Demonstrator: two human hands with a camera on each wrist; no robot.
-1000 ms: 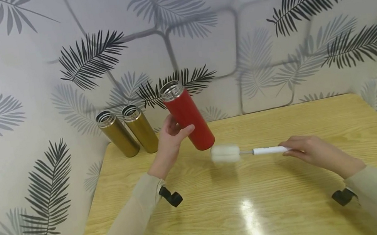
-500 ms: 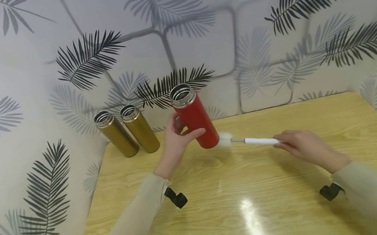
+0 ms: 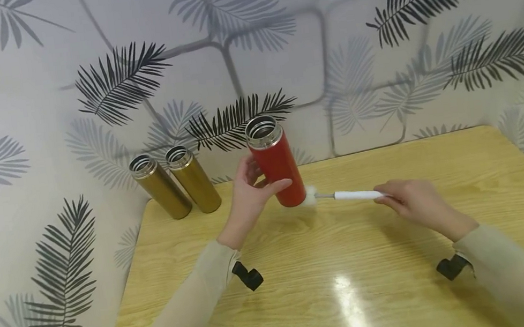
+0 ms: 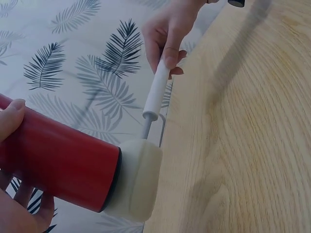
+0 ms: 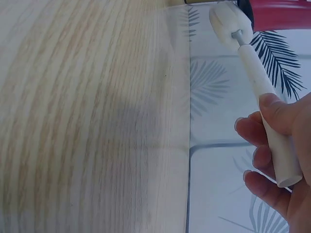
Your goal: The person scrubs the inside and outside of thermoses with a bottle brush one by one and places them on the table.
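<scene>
My left hand (image 3: pixel 250 192) grips the red thermos bottle (image 3: pixel 281 169) around its side, thumb across the front. The bottle is lidless, its steel mouth up, and looks raised off the table. By its handle, my right hand (image 3: pixel 407 198) holds a bottle brush (image 3: pixel 356 195) with a white handle and thin metal neck. In the left wrist view the pale sponge head (image 4: pixel 138 179) lies flat against the dark base of the bottle. The right wrist view shows fingers and thumb around the white handle (image 5: pixel 272 126).
Two gold lidless bottles, one (image 3: pixel 162 188) and another (image 3: pixel 194 181), stand at the table's back left corner. The wooden table (image 3: pixel 305 288) meets a wall (image 3: pixel 367 65) with a leaf pattern behind it. Sleeves carry black wrist mounts.
The red bottle has shifted right and stands more upright. The brush has moved left and up, from in front of the bottle to its base. Both hands kept hold.
</scene>
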